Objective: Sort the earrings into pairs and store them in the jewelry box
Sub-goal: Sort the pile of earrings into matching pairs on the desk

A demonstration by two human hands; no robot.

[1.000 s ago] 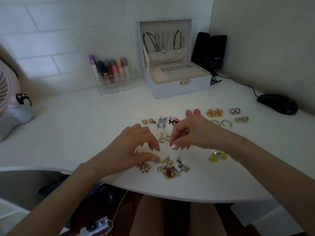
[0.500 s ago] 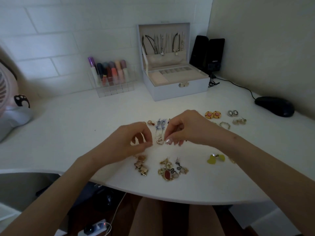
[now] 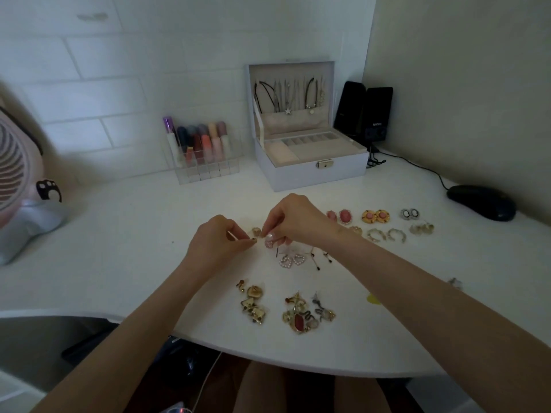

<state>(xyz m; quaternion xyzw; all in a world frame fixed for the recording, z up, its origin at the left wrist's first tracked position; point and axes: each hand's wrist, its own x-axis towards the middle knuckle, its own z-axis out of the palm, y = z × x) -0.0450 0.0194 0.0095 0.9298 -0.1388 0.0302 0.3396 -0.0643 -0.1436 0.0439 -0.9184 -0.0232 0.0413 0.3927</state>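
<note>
My left hand (image 3: pixel 219 244) and my right hand (image 3: pixel 295 219) meet fingertip to fingertip over the white desk. The left pinches a small gold earring (image 3: pixel 253 240). The right pinches a small pale earring (image 3: pixel 269 243). A gold stud (image 3: pixel 256 231) lies between them. Behind and right runs a row of pairs: pink ovals (image 3: pixel 340 216), orange rounds (image 3: pixel 375 216), grey studs (image 3: pixel 410 214), gold hoops (image 3: pixel 386 234). A pearl heart pair (image 3: pixel 292 260) lies below my right hand. Two unsorted gold piles (image 3: pixel 253 305) (image 3: pixel 307 314) sit near the front edge. The open jewelry box (image 3: pixel 310 174) stands behind.
A clear lipstick organiser (image 3: pixel 202 162) stands left of the box, black speakers (image 3: pixel 363 114) to its right. A black mouse (image 3: pixel 481 202) with its cable lies far right. A pink fan (image 3: pixel 18 180) is at far left. My right forearm partly covers a yellow earring (image 3: pixel 374 298).
Both hands rose from the near gold piles and moved away from me toward the left end of the row. The left hand now pinches a small gold earring.
</note>
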